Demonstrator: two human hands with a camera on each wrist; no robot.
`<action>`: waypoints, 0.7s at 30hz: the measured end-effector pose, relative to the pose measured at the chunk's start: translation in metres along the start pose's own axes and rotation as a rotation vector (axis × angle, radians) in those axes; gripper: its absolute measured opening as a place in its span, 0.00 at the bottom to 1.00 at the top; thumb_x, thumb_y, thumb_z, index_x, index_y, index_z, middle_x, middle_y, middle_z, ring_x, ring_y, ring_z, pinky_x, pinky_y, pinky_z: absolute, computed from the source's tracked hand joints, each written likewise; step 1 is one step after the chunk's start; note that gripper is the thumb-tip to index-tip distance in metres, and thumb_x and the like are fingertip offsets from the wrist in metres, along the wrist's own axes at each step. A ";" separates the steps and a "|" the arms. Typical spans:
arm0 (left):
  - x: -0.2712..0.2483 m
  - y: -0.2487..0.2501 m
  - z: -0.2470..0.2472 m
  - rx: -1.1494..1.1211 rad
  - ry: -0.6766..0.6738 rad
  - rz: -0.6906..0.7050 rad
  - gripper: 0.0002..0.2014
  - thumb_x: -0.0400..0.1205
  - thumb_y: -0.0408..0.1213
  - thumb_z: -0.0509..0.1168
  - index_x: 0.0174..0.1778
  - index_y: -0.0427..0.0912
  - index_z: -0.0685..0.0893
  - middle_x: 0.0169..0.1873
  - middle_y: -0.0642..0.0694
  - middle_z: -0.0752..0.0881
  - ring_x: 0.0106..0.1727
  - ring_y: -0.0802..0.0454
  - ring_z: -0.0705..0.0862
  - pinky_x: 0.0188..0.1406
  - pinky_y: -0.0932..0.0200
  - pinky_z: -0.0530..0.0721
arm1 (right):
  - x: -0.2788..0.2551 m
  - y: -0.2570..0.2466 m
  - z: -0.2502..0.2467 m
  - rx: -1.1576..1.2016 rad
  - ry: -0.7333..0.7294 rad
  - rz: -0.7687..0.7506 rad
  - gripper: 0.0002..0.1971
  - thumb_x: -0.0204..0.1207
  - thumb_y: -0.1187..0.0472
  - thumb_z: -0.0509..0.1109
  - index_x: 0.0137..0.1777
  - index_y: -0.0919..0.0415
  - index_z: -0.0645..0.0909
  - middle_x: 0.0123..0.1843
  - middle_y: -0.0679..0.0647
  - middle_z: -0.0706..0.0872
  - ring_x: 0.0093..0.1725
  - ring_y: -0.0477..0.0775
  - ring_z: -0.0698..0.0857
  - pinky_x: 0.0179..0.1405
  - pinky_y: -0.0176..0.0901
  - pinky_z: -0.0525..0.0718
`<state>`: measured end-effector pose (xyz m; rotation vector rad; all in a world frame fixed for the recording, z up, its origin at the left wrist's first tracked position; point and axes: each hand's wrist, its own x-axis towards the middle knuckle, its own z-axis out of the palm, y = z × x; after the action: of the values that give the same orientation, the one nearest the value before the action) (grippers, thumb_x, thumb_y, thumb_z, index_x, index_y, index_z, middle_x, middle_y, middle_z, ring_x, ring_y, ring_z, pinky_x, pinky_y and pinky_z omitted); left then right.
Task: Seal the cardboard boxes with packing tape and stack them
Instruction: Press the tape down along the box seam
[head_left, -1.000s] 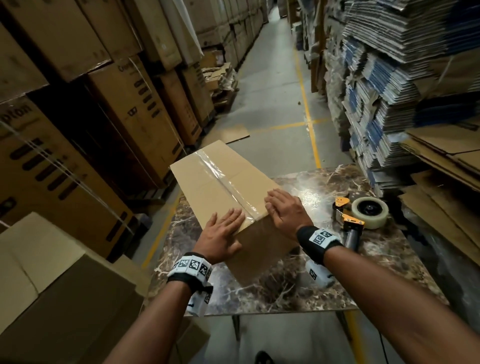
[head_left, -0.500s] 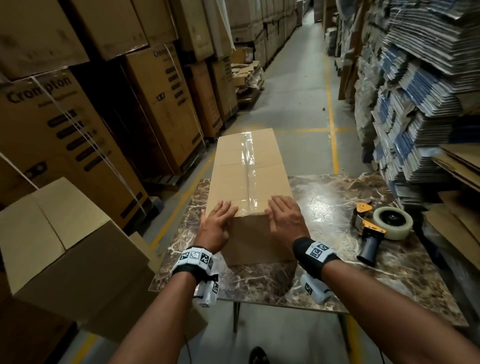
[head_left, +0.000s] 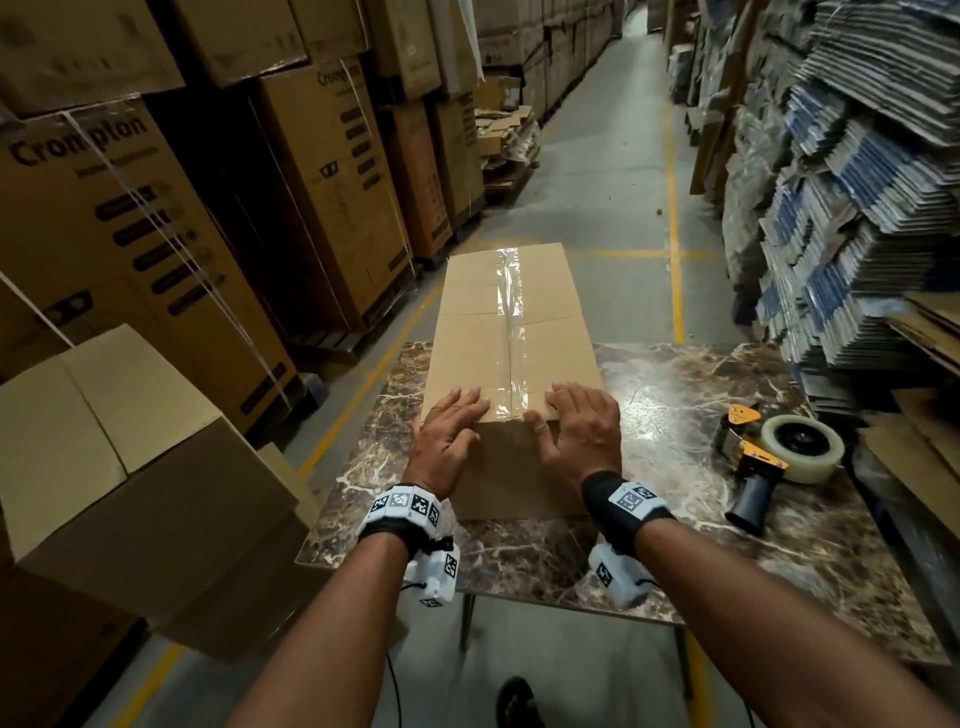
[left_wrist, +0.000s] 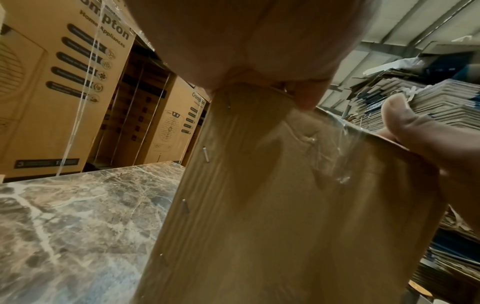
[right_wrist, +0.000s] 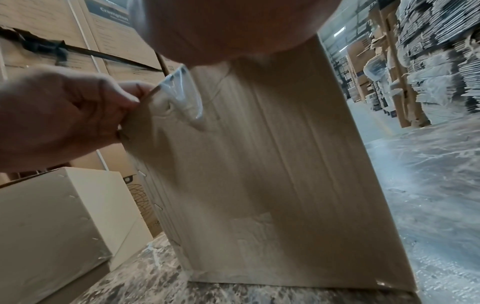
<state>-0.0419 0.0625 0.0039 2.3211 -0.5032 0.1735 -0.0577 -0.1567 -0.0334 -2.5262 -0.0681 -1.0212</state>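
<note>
A long plain cardboard box lies on the marble table, pointing away from me. A clear tape strip runs along its top seam and folds over the near end. My left hand and right hand lie flat on the near end of the top, one on each side of the tape, fingers straight. Their thumbs reach over the front edge. In the left wrist view the box's front face fills the frame, with the right hand's thumb at its top edge.
A tape dispenser with a black handle lies on the table to the right of the box. Plain sealed boxes are stacked at my left. Tall printed cartons line the left side, flat cardboard stacks the right, with an aisle between.
The box has swung from slanting left to pointing straight away from me. Both hands have stayed on its near end and turned with it.
</note>
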 end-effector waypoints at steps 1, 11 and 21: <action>0.000 0.000 0.000 -0.023 0.013 0.008 0.26 0.82 0.42 0.56 0.77 0.53 0.83 0.82 0.61 0.72 0.83 0.68 0.61 0.73 0.77 0.30 | 0.000 0.000 0.002 -0.014 0.012 -0.007 0.26 0.84 0.36 0.59 0.54 0.58 0.86 0.55 0.56 0.90 0.57 0.62 0.85 0.65 0.56 0.72; 0.003 -0.006 0.019 -0.021 0.166 -0.067 0.32 0.87 0.67 0.44 0.71 0.59 0.86 0.77 0.67 0.77 0.83 0.67 0.65 0.84 0.29 0.44 | -0.007 0.007 0.015 -0.057 0.102 -0.079 0.28 0.73 0.35 0.76 0.57 0.60 0.85 0.61 0.58 0.89 0.63 0.64 0.85 0.69 0.63 0.72; 0.004 -0.003 0.033 0.041 0.312 -0.002 0.24 0.83 0.68 0.57 0.60 0.57 0.89 0.72 0.63 0.83 0.80 0.59 0.72 0.80 0.27 0.55 | -0.017 0.015 0.016 -0.128 -0.053 -0.117 0.38 0.70 0.32 0.75 0.70 0.60 0.81 0.71 0.60 0.82 0.73 0.66 0.78 0.77 0.68 0.66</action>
<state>-0.0377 0.0404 -0.0208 2.2774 -0.3423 0.5388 -0.0566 -0.1619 -0.0605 -2.6929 -0.1734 -1.0332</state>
